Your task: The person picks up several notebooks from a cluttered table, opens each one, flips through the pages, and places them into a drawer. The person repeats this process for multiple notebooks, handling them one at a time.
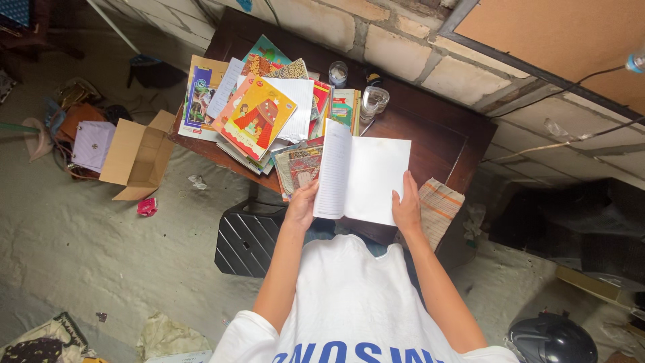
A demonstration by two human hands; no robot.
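Against a brick wall stands a dark wooden table (430,138) with a messy pile of colourful books (259,111), and over its near edge the left hand (302,204) and right hand (407,205) hold an open white notebook (363,176) by its sides, near an open brown cardboard box (138,158) on the floor.

Held open white lined notebook (363,176) over dark brown wooden table (443,138): left hand (301,205) gripped lower left edge, right hand (406,205) gripped lower right edge, thumb on page. Lay just left of notebook: untidy pile of colourful books (259,114), yellow illustrated one on top. Stood beyond, near brick wall (403,47): two clear glass jars (373,101). Lay on grey floor, left of table: open brown cardboard box (138,154). Sat under table edge: black ribbed plastic stool (245,238). Hung off table's right corner: orange checked cloth (440,208).
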